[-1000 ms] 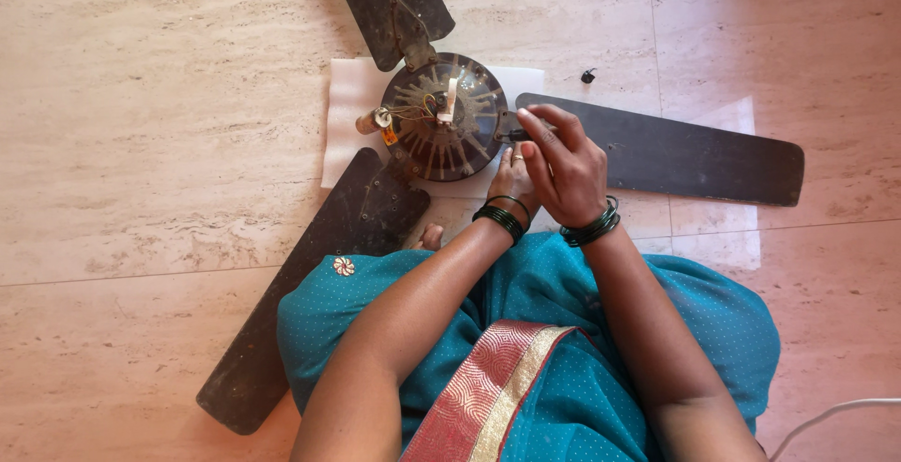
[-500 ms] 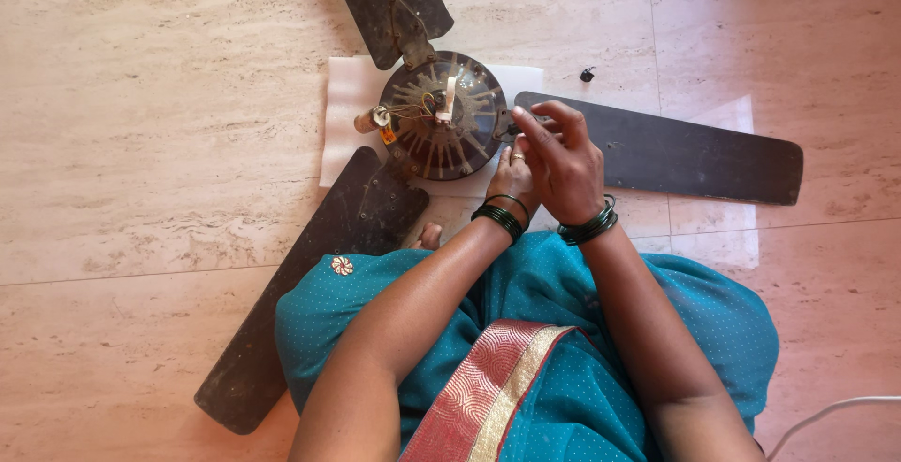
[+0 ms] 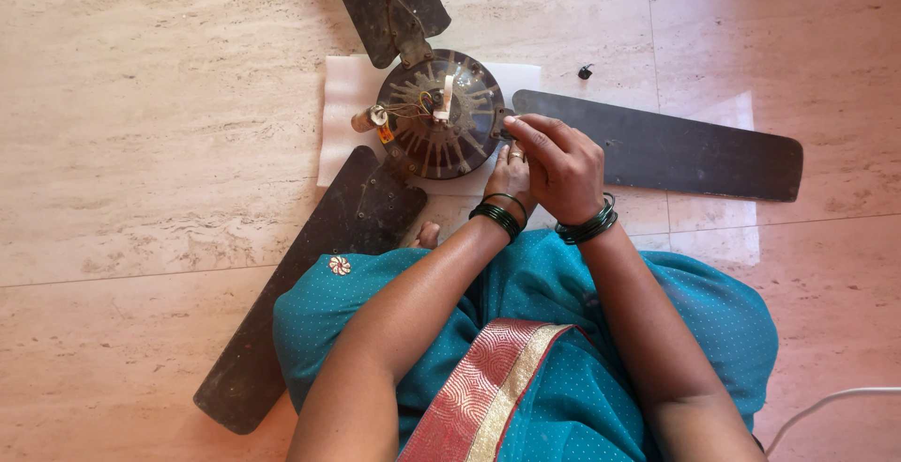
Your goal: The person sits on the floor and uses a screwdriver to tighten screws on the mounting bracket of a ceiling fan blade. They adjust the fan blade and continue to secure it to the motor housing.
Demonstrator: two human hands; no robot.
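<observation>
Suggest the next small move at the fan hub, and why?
Probably keep working the joint where the right blade meets the motor housing: right hand pinches there, left hand braces beneath. What the fingers grip is hidden. A small dark part lies loose on the floor.

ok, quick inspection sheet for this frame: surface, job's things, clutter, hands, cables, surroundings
Surface: pale stone tile floor, white sheet under the fan motor.
Job's things: dusty ceiling fan motor lying flat, three dark blades spread out.
Clutter: small dark part loose on the floor beyond the right-hand blade.
Hands: left hand and right hand both at the motor's edge by the blade root; grip hidden.
Cables: coloured wires on the motor; white cord bottom right.
Surroundings: nothing seen.
</observation>
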